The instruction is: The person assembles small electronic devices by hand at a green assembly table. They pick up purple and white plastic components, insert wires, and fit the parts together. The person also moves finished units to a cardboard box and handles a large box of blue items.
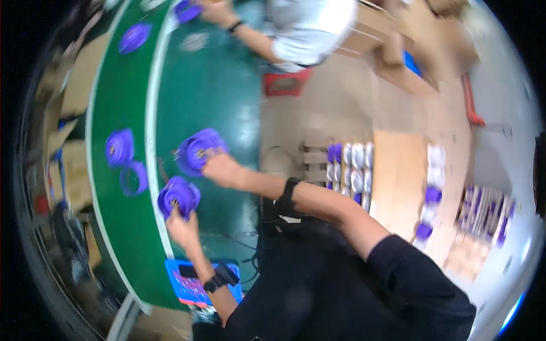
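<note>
My left hand (183, 223) grips a round purple plastic reel (178, 196) at the edge of the green table (216, 96). Just above it, my right hand (220, 168) holds a second purple reel (199, 150) over the same table. Both reels are blurred, so their detail is unclear. A dark band sits on each of my wrists.
More purple reels (119, 148) and a purple ring (134, 178) lie on the green belt (114, 102) to the left. A person in a white shirt (307, 28) handles another reel (186, 10) at the top. A blue crate (190, 284), red stool (284, 83) and stacked reels (350, 170) stand nearby.
</note>
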Tool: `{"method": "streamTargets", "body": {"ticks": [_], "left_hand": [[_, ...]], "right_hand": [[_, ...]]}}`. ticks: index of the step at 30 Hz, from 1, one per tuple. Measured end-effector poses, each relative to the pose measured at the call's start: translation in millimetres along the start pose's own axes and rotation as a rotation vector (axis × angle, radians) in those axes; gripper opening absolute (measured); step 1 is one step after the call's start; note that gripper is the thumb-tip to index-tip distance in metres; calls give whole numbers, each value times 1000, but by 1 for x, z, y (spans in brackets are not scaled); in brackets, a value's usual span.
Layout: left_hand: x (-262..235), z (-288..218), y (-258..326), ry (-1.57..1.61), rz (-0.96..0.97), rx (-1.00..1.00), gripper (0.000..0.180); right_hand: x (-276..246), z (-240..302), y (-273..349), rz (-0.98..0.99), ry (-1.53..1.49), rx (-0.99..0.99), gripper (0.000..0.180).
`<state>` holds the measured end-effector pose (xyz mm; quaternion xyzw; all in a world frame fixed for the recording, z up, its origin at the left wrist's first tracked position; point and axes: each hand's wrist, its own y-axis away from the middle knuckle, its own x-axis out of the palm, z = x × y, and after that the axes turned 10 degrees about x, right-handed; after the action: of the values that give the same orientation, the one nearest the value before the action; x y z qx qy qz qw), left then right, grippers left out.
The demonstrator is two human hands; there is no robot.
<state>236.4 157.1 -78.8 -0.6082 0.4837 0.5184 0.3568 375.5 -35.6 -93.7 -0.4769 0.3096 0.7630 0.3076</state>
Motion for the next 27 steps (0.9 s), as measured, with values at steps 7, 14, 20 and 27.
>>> {"method": "streamTargets", "body": {"ticks": [7, 14, 20, 27], "left_hand": [[-55, -62, -28, 291, 357, 294, 24], [40, -279, -7, 144, 871, 918, 22], [222, -375, 13, -33, 1425, 910, 15], [282, -618, 96, -401, 1277, 1605, 38]], "right_hand": [[-4, -51, 135, -215, -485, 205, 19], [85, -188, 394, -272, -891, 900, 32], [139, -208, 615, -610, -1058, 1404, 28], [193, -183, 745, -1299, -1441, 1743, 25]]}}
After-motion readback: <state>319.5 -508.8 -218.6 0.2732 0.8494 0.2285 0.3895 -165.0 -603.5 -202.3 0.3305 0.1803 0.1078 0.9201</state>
